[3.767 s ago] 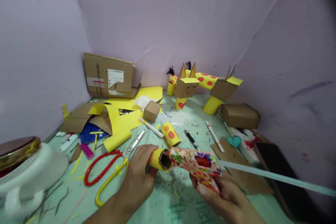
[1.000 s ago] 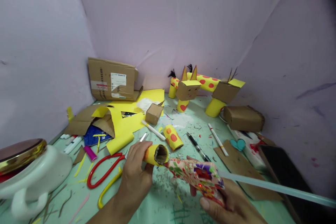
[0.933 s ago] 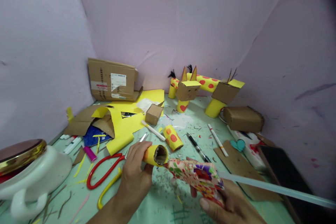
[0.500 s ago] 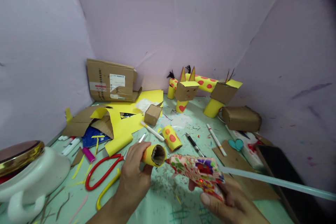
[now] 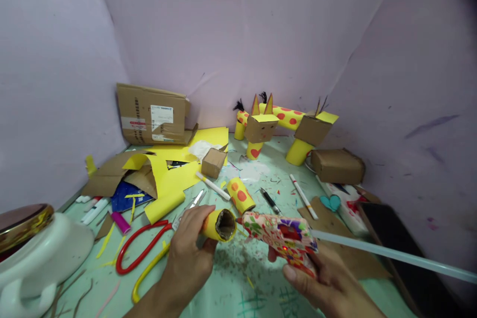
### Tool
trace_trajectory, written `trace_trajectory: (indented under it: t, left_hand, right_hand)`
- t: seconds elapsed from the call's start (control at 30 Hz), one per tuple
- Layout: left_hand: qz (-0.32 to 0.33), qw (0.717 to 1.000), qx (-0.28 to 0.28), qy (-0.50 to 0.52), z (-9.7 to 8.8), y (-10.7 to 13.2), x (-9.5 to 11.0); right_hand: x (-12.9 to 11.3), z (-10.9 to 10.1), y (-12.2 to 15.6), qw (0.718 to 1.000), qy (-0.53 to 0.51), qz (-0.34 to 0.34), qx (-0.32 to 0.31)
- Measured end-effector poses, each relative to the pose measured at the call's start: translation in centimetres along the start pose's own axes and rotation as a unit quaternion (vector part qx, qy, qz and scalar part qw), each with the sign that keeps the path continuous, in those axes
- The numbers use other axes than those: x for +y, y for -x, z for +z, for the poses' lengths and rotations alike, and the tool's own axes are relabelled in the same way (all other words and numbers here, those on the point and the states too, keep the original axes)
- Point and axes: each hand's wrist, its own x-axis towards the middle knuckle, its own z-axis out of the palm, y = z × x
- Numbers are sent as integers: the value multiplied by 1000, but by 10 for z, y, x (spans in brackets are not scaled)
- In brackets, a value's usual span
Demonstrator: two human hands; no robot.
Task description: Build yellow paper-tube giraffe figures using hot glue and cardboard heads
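Observation:
My left hand (image 5: 188, 258) is closed round a yellow paper-covered cardboard tube (image 5: 219, 224), its open end turned toward me. My right hand (image 5: 328, 285) grips a glue gun (image 5: 281, 238) covered in flowered paper, with a long clear glue stick (image 5: 391, 256) trailing out to the right. The gun's nozzle sits right at the tube's rim on the right side. Both are held low over the green mat (image 5: 238, 283).
Red and yellow scissors (image 5: 143, 253) lie left of my hand. A second spotted yellow tube (image 5: 241, 195), pens (image 5: 303, 196), cardboard boxes (image 5: 337, 165), yellow paper scraps (image 5: 171, 174) and a spotted cardboard animal (image 5: 278, 126) lie beyond. A white jar (image 5: 40, 253) stands at the left, a dark tablet (image 5: 406, 243) at the right.
The glue gun's nozzle has stayed by the tube's open rim, shifting slightly up along it. The view has drifted a little; both hands keep their grips.

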Motion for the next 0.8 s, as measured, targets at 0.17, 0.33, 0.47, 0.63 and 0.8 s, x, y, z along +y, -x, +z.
trace_trajectory:
  t: [0.17,0.33,0.47,0.63,0.8]
  left_hand:
    - [13,1000,-1,1,-1,1,0]
    - [7,1000,-8,8,-1,0,0]
    - [8,1000,-8,10,-1,1,0]
    - [-2,1000,-11,11,-2,1,0]
    - [-9,1000,-14,5,-1,0,0]
  right_hand:
    - [2,1,-2,999,-36,-1,-26]
    - [9,0,-5,998,-26,-11,-57]
    - [12,0,-6,997,-22,-9,-72]
    - [10,0,-6,997,-14,-23,-76]
    - [9,0,-5,998,1,-26,-52]
